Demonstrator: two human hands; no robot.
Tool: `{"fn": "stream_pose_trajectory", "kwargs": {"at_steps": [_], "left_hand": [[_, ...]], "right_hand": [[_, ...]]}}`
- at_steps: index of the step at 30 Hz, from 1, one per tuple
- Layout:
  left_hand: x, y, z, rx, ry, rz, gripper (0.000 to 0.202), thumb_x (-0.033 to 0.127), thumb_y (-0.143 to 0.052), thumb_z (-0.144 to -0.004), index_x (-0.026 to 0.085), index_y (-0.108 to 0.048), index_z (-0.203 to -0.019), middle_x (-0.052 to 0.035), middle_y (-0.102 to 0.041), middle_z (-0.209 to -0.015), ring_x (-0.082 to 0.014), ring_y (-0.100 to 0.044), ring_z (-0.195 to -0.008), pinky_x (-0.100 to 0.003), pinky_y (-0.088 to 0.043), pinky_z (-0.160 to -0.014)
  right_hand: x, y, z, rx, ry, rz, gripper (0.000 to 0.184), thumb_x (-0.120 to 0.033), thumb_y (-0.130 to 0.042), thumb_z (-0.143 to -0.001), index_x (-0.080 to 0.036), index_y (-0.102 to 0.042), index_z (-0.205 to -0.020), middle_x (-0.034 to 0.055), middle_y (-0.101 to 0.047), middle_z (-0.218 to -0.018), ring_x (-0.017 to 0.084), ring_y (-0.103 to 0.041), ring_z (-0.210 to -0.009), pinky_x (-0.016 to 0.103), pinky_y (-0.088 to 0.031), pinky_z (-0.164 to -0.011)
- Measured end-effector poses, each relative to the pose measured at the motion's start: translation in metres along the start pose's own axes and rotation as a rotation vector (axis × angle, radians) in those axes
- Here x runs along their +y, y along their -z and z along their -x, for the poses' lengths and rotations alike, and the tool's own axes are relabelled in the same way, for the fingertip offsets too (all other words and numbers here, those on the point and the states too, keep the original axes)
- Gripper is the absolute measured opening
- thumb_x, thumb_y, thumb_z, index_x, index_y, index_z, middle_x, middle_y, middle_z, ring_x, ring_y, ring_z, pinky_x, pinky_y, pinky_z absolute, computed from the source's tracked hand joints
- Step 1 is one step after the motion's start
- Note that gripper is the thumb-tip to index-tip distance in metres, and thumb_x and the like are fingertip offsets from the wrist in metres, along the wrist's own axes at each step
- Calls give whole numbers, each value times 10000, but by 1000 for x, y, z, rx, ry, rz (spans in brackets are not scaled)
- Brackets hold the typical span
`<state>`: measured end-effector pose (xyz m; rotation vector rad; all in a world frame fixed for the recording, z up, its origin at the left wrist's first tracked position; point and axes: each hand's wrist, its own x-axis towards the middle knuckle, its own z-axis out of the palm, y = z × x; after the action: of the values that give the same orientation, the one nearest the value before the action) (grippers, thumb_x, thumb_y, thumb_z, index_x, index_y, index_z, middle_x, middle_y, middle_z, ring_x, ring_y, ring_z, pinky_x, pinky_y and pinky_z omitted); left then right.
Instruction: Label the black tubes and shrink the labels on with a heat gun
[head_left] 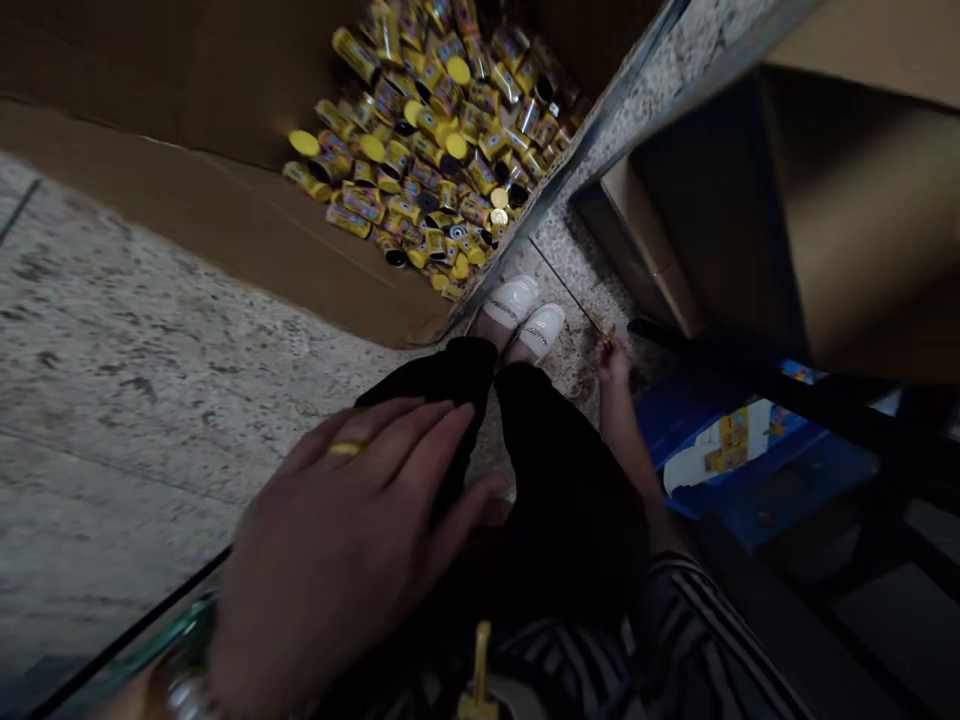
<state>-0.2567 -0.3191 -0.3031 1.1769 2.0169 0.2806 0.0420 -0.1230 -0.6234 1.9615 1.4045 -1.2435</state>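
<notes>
Small yellowish item (pixel 604 336): low down at right of centre, by the right hand (pixel 614 362), close to the speckled floor (pixel 112 290). The fingers look drawn in narrowly around it; blur and poor light (the hand is small in view) leave me unable to tell whether it is gripped or only touched. The right arm reaches down from a striped sleeve (pixel 701 620), along the right side of the dark trousers (pixel 577 480).

Left hand (pixel 337 530): large, near, left of centre, back upward. Fingers straight and side by side, thumb spread away, so the grip is wide; the palm side is hidden. It lies across the view of the trousers; contact with them cannot be judged. Gold-coloured ring (pixel 346 448) on one finger.

Just left of the right hand: two white shoes (pixel 529 312), side by side, each with a decorated band. Beyond them, a large open carton (pixel 202 215) at the far side, with many yellow printed cylinders (pixel 364 203) heaped inside (caps yellow or black), lying at all angles.

Right side: brown cardboard boxes (pixel 877 230) farther off, a blue printed package (pixel 802 480) nearer. Near edge, centre: yellow object (pixel 481 680) with a thin stem.
</notes>
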Motion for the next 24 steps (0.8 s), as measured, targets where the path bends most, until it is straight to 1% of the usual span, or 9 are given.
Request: {"fn": "stream_pose_trajectory", "kwargs": {"at_steps": [3, 5, 7, 9, 11, 13, 15, 19, 24], "left_hand": [[4, 1, 9, 30, -52, -65, 498, 489, -603, -1018, 225, -665, -1436, -156, -750, -1285, -410, -690, -1196, -587, -531, -1020], [8, 1, 15, 64, -70, -71, 450, 495, -603, -1032, 171, -712, -1324, -181, -759, -1213, -407, -698, -1157, -562, -537, -992], [16, 0, 23, 134, -106, -3, 414, 488, -627, -1029, 151, -737, -1243, -187, -768, -1154, -399, -706, -1135, -547, -539, -985], [29, 1, 32, 227, -148, 206, 354, 448, -679, -1004, 159, -755, -1194, -166, -783, -1140, -361, -724, -1111, -512, -544, -1002], [47, 4, 45, 273, -179, 576, 305, 402, -713, -980, 172, -761, -1175, -130, -801, -1122, -293, -751, -1050, -435, -572, -978], [67, 9, 64, 232, -200, 969, 303, 382, -739, -952, 171, -757, -1169, -108, -806, -1107, -238, -765, -992, -358, -597, -911], [84, 13, 88, 169, -221, 1216, 328, 390, -801, -895, 159, -752, -1123, -95, -803, -1052, -210, -761, -922, -316, -603, -836], [100, 20, 142, 186, -230, 1314, 337, 386, -899, -802, 157, -739, -990, -63, -773, -933, -178, -722, -836, -290, -576, -777], [104, 31, 194, 184, -267, 1496, 387, 374, -931, -793, 147, -736, -1037, -63, -755, -991, -167, -705, -928, -289, -563, -859]], "right_hand": [[-19, 4, 67, 21, 138, -369, 322, -456, -593, -1062, -167, -673, -1177, 64, -713, -1119, 170, -702, -977, 368, -621, -878], [-36, 20, 116, 13, 257, -571, 274, -449, -546, -1052, -203, -666, -1045, 30, -708, -1009, 142, -693, -929, 333, -609, -880], [-57, 43, 169, -20, 389, -734, 256, -483, -599, -978, -235, -649, -941, 6, -693, -929, 138, -680, -889, 319, -601, -871], [-76, 65, 225, -68, 520, -840, 298, -532, -722, -860, -243, -651, -878, -5, -679, -879, 148, -662, -836, 323, -596, -833], [-89, 82, 282, -115, 634, -894, 353, -541, -831, -755, -236, -668, -825, -7, -677, -873, 149, -642, -794, 321, -585, -804], [-92, 91, 337, -146, 750, -895, 356, -516, -892, -716, -224, -702, -787, 2, -691, -907, 147, -641, -803, 314, -572, -808], [-88, 94, 385, -131, 896, -821, 313, -496, -891, -758, -220, -746, -785, 17, -705, -934, 158, -654, -839, 319, -564, -826], [-68, 92, 458, 77, 1151, -621, 202, -440, -818, -888, -238, -807, -878, 33, -720, -954, 178, -676, -895, 354, -558, -875], [-46, 85, 517, 421, 1234, -521, 157, -370, -757, -949, -223, -776, -896, 28, -713, -938, 162, -667, -874, 332, -548, -841]]}}
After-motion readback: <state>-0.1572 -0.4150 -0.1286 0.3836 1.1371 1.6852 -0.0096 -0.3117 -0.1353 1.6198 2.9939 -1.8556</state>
